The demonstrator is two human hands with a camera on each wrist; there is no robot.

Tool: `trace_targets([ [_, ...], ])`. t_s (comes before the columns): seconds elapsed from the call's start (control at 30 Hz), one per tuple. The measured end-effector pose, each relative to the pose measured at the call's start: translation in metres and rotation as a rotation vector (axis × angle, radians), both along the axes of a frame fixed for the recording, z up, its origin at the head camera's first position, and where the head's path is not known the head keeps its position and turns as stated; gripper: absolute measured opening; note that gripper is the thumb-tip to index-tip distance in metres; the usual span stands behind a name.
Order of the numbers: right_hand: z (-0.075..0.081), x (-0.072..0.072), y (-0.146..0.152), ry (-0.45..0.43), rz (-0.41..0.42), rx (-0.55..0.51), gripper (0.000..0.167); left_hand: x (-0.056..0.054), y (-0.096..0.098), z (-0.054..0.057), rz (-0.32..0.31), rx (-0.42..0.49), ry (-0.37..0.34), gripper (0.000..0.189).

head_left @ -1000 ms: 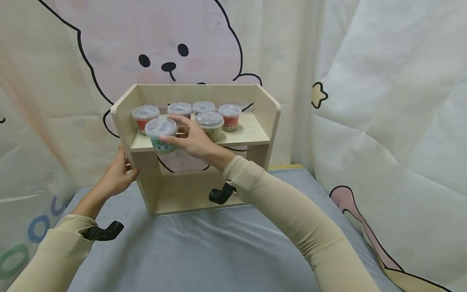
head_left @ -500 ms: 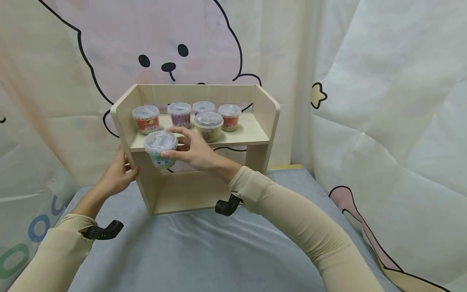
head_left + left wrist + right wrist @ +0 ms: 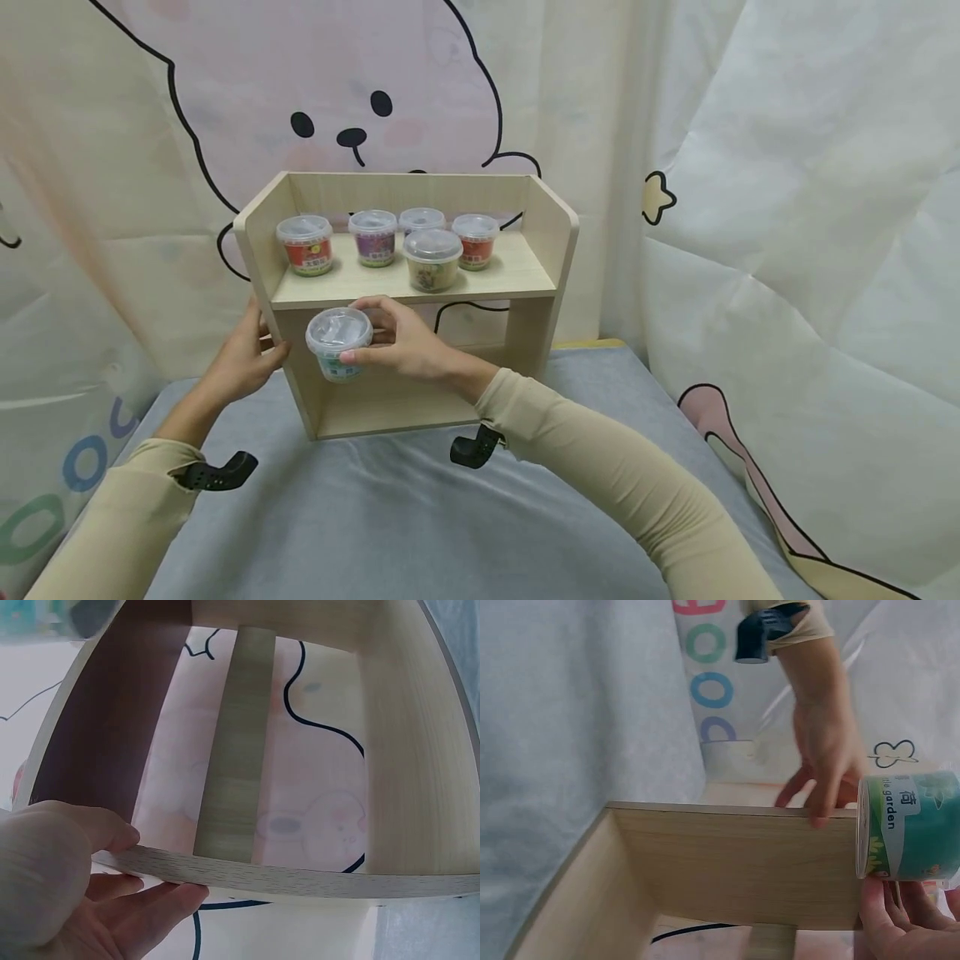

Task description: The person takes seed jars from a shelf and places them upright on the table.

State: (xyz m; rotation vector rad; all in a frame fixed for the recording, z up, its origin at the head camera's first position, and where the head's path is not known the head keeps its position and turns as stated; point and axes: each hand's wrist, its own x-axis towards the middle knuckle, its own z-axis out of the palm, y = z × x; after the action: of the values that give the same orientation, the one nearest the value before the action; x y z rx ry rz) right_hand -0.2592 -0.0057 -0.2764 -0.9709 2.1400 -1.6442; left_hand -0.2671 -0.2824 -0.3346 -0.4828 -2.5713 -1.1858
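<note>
My right hand point(image 3: 408, 337) pinches a clear-lidded plastic cup point(image 3: 339, 343) with a green label, held upright in front of the shelf's lower opening. In the right wrist view the green cup point(image 3: 909, 826) shows "garden" printed on its label, with fingers around its side. My left hand point(image 3: 243, 354) grips the left side panel of the small wooden shelf point(image 3: 412, 289). The left wrist view shows the left hand point(image 3: 97, 877) with its thumb inside the panel's edge point(image 3: 300, 885) and its fingers outside.
On the upper board stand several lidded cups: a red one point(image 3: 308, 250) at left, a purple one point(image 3: 374, 242), a beige one point(image 3: 432, 265) in front, another red one point(image 3: 476, 245) at right. The shelf sits on a blue-grey cloth-covered table point(image 3: 420, 517), with printed curtains behind.
My right hand has brought the green cup down from the upper board's front to the level of the lower opening. The left hand keeps its hold on the side panel.
</note>
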Motion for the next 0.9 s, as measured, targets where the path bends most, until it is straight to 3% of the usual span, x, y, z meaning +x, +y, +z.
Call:
trace_targets([
  [0.7,-0.081,-0.002,-0.012,-0.144,-0.057,0.022,0.066,0.001,-0.001,0.001,-0.010,-0.003,-0.008,0.100],
  [0.9,-0.104,-0.006,-0.020,-0.130,-0.055,0.004,0.064,0.001,0.000,0.003,-0.019,0.003,-0.001,0.102],
])
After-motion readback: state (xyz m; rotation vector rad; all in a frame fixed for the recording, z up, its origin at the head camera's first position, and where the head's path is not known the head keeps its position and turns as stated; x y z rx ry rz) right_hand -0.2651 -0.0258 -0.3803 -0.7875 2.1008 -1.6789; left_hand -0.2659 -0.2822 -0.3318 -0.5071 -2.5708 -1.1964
